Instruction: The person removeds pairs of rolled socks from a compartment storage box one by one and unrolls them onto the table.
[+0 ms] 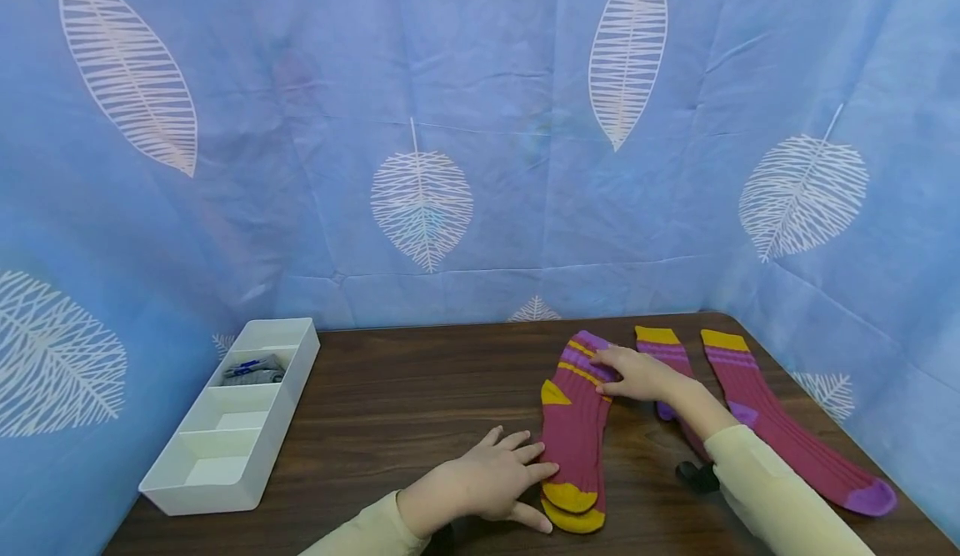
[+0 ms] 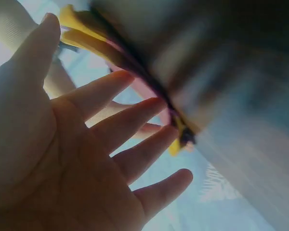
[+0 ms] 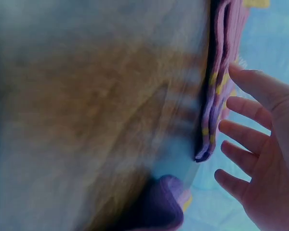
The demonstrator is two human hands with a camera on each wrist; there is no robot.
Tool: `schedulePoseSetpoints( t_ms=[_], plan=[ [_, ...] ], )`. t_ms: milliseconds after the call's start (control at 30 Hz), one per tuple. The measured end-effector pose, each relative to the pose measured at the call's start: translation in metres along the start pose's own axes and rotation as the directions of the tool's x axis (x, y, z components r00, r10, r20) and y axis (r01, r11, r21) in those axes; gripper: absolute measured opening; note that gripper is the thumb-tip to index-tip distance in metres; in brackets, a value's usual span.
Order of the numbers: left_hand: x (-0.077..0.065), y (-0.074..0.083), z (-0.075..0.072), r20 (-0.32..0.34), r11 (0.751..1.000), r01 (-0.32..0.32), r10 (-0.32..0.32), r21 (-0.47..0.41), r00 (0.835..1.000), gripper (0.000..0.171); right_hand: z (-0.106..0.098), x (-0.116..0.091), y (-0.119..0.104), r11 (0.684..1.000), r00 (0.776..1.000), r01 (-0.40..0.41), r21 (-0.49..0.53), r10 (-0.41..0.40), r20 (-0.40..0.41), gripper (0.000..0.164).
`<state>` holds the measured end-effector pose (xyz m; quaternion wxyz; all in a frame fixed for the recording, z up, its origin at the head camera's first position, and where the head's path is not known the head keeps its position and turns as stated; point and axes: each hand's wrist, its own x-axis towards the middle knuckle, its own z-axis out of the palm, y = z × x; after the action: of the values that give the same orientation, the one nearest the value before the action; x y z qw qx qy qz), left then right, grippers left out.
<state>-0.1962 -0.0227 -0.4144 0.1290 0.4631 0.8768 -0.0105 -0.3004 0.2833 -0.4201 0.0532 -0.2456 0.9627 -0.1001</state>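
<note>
Two maroon socks (image 1: pixel 573 439) with yellow heels and toes and striped purple cuffs lie one on the other, toes toward me. My left hand (image 1: pixel 495 477) is spread beside their toe end, fingertips right at the edge. At the cuff end, my right hand (image 1: pixel 641 375) reaches over the stripes with relaxed fingers. The right wrist view shows its fingertips close to the layered cuffs (image 3: pixel 214 115), pinching nothing. In the left wrist view the palm faces the camera and the fingers are straight.
To the right lie two more maroon socks, one partly behind my right arm, the other full length (image 1: pixel 795 423), both with yellow cuffs and purple heels. A white divided box (image 1: pixel 281 439) stands at left, a folded grey and blue cloth item (image 1: pixel 255 371) in one compartment.
</note>
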Motion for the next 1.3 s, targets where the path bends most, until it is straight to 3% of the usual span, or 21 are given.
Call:
schedulePoseSetpoints(
  t_ms=[200, 467, 767, 900, 1100, 1300],
  plan=[
    [0.014, -0.013, 0.003, -0.067, 0.998, 0.044, -0.041, 0.039, 0.997, 0.071, -0.001, -0.023, -0.015, 1.0, 1.0, 0.009, -0.012, -0.009, 0.006, 0.054],
    [0.042, -0.027, 0.001, -0.107, 0.996, 0.085, -0.083, 0.017, 0.991, 0.067, 0.007, -0.054, -0.036, 0.998, 0.999, 0.053, -0.024, -0.053, -0.004, 0.054],
    [0.077, -0.035, -0.005, -0.127, 0.986, 0.107, -0.09, 0.129, 0.988, 0.07, 0.016, -0.085, -0.073, 0.992, 0.991, 0.125, -0.024, -0.124, 0.043, 0.055],
    [0.091, -0.035, -0.012, -0.1, 0.98, 0.123, -0.108, 0.157, 0.989, 0.073, 0.021, -0.095, -0.088, 0.984, 0.984, 0.172, -0.037, -0.171, 0.041, 0.055],
    [0.108, -0.035, -0.018, -0.049, 0.983, 0.091, -0.084, 0.158, 0.995, 0.083, 0.028, -0.103, -0.107, 0.978, 0.977, 0.201, -0.052, -0.197, 0.079, 0.054],
    [0.118, -0.032, -0.023, 0.063, 0.986, 0.108, -0.117, 0.127, 0.991, 0.084, 0.03, -0.11, -0.112, 0.974, 0.971, 0.224, -0.001, -0.223, 0.087, 0.04]
  ],
)
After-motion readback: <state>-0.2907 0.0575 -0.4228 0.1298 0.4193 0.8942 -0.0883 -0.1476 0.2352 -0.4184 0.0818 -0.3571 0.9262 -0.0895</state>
